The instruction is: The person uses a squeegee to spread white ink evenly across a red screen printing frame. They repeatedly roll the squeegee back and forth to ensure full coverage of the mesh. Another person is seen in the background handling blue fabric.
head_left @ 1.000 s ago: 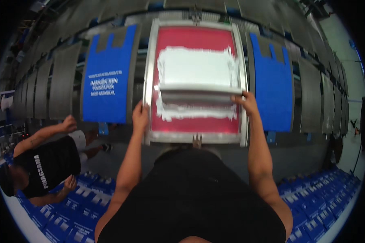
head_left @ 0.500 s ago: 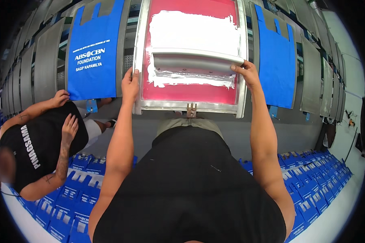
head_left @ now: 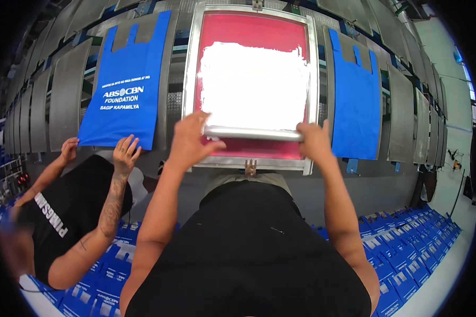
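Note:
A silver-framed screen (head_left: 312, 63) has a pink mesh (head_left: 251, 27) coated with thick white ink (head_left: 251, 79). A metal squeegee bar (head_left: 253, 132) lies across its near part. My right hand (head_left: 314, 142) grips the bar's right end. My left hand (head_left: 191, 138) is at the bar's left end, thumb stretched apart from the fingers over the frame's edge.
Blue bags lie on grey platens either side, the left one (head_left: 119, 127) white-printed, the right one (head_left: 354, 116) unprinted in view. A co-worker (head_left: 74, 222) handles the left bag's lower edge. Rows of blue bags (head_left: 407, 253) lie behind me, beside a white wall (head_left: 449, 105).
The squeegee has moved toward me, leaving more white ink exposed. My left hand has left the frame's side for the bar's end. The co-worker's hands have moved onto the left bag's edge.

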A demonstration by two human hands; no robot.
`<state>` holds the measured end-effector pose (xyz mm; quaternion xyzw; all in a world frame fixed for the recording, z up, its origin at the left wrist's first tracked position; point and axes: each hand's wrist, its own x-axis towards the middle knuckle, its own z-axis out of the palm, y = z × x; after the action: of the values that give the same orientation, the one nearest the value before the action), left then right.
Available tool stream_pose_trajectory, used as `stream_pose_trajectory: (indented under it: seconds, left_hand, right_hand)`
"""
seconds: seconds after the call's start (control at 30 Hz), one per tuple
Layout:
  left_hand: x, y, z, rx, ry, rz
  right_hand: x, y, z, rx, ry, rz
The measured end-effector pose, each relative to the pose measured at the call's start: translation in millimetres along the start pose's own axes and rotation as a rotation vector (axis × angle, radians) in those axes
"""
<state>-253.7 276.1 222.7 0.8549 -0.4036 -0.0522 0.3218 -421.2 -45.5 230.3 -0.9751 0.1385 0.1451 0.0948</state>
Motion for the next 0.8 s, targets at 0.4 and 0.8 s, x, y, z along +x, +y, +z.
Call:
stream_pose_trajectory:
  seconds: [0.4,0.8]
  left_hand:
    - [496,3,133,0.283,-0.02,0.022]
    - [432,-1,216,0.194,-0.261,-0.127]
  right_hand:
    - [367,283,-157,-0.019,0.338,-0.155]
    - [341,314,-67,0.12,0.075,-0.183]
